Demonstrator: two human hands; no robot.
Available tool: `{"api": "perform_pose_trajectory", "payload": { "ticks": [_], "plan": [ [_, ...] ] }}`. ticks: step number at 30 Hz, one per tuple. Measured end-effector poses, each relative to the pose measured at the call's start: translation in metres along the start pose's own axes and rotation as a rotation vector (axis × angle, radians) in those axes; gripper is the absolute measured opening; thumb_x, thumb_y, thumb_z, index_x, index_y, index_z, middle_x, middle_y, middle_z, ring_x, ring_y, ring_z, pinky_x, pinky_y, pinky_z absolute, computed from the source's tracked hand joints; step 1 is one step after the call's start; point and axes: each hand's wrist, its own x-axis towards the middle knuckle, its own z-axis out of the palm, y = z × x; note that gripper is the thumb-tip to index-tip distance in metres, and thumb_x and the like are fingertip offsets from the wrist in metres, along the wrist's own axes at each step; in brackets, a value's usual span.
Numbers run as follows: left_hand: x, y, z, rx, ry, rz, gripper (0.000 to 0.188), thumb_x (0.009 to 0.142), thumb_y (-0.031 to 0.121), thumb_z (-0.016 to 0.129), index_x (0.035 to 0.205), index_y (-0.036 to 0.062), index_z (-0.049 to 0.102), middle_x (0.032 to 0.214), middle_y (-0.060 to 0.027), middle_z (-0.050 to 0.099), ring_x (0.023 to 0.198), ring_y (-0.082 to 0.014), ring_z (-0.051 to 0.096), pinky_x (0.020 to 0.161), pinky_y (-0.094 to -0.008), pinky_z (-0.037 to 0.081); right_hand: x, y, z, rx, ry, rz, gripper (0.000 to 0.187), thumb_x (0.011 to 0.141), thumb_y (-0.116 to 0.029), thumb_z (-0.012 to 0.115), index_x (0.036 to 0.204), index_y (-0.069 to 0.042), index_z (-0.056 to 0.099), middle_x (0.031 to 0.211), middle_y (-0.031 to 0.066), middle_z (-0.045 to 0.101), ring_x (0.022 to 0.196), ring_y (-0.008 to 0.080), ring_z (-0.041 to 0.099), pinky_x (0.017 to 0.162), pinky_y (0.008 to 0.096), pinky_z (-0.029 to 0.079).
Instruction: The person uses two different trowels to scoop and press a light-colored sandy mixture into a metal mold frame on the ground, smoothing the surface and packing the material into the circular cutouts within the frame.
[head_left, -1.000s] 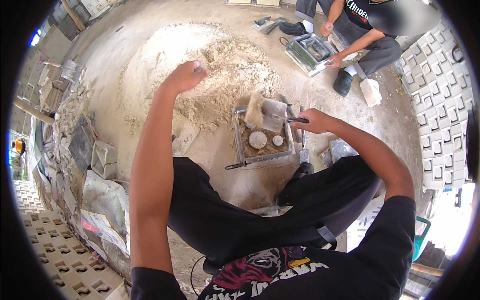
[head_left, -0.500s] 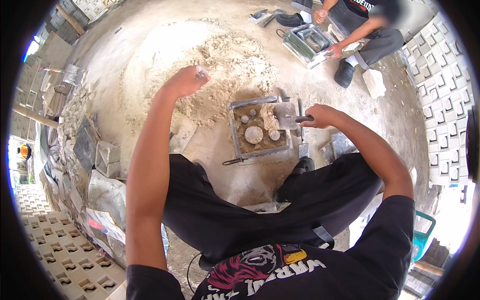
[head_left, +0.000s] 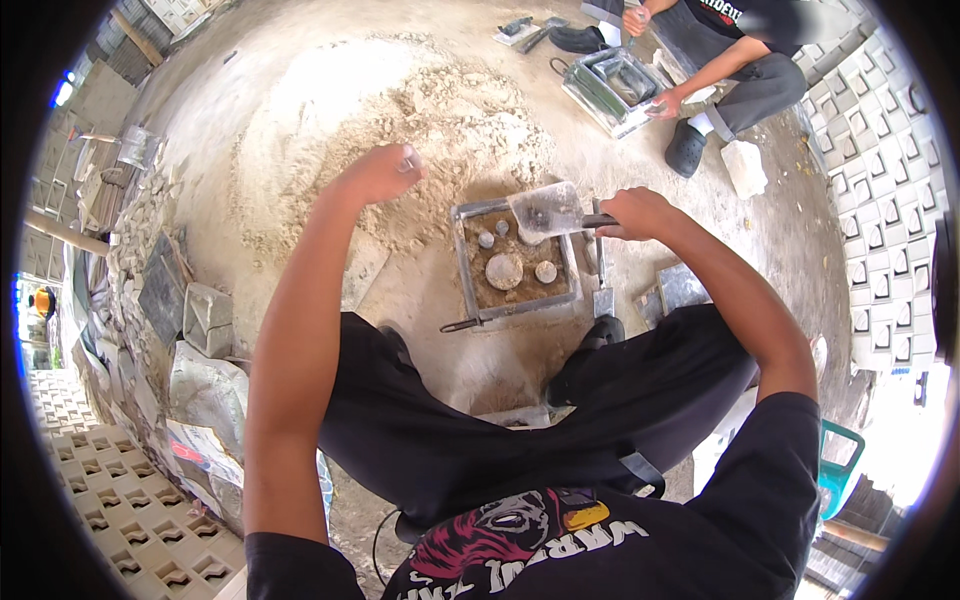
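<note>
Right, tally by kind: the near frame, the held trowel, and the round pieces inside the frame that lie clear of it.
Frame: 1
Held trowel: 1
Round pieces: 4
Total: 6
Uncounted: a pale shape partly behind the trowel, too covered to tell.

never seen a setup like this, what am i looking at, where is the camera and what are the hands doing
There is no machine here: these are a person's bare hands, seen from a camera on their own head, looking down. Its fisheye lens bends straight edges near the rim. The right hand has a flat-bladed tool in its grip, the blade over the far right part of a square frame. Inside are round pieces amid brownish loose material. The left hand is raised, fingers curled, near a pale powdery heap; whether it holds anything is unclear. At upper right, another person has a hand at a second frame.
</note>
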Motion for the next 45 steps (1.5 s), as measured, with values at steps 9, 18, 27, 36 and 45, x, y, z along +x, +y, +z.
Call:
{"api": "perform_pose_trajectory", "payload": {
  "ticks": [9,18,27,36,45],
  "plan": [
    [0.060,-0.028,0.046,0.145,0.084,-0.023,0.039,0.092,0.033,0.055,0.120,0.0067,0.059,0.124,-0.0166,0.060,0.114,-0.0321,0.057,0.099,-0.0470,0.044,0.107,-0.030,0.019,0.905,0.313,0.227,0.044,0.087,-0.042,0.060,0.084,0.002,0.062,0.072,0.0183,0.064,0.067,0.0301,0.065,0.064,0.0424,0.049],
    [0.088,-0.084,0.082,0.083,0.159,-0.169,0.039,0.088,0.033,0.058,0.114,0.0037,0.060,0.116,-0.0189,0.063,0.109,-0.0350,0.059,0.094,-0.0440,0.046,0.288,-0.061,0.045,1.352,0.509,0.299,0.028,0.090,-0.027,0.062,0.098,0.000,0.064,0.069,0.0092,0.065,0.059,0.0162,0.064,0.054,0.0324,0.051],
    [0.054,-0.047,0.095,0.236,0.009,-0.045,0.038,0.089,0.030,0.057,0.116,0.0026,0.058,0.116,-0.0206,0.062,0.109,-0.0370,0.058,0.092,-0.0444,0.046,0.254,-0.057,0.100,1.223,0.553,0.268,0.029,0.089,-0.027,0.063,0.099,0.000,0.068,0.079,0.0101,0.070,0.068,0.0164,0.067,0.062,0.0322,0.053],
    [0.066,0.044,0.123,-0.187,0.179,0.175,0.039,0.090,0.030,0.058,0.116,0.0019,0.059,0.117,-0.0202,0.062,0.110,-0.0355,0.059,0.094,-0.0442,0.046,0.103,0.007,0.062,0.800,0.622,0.286,0.034,0.085,-0.034,0.063,0.089,0.000,0.069,0.086,0.0230,0.067,0.081,0.0374,0.065,0.074,0.0430,0.051],
    [0.038,0.031,0.209,-0.075,0.160,-0.057,0.056,0.090,0.032,0.057,0.136,0.0048,0.044,0.141,-0.0175,0.044,0.133,-0.0334,0.040,0.107,-0.0493,0.034,0.049,0.045,0.136,0.791,0.436,0.671,0.044,0.082,-0.039,0.064,0.098,0.002,0.069,0.098,0.0272,0.066,0.096,0.0397,0.064,0.085,0.0454,0.050]
  ]
}}
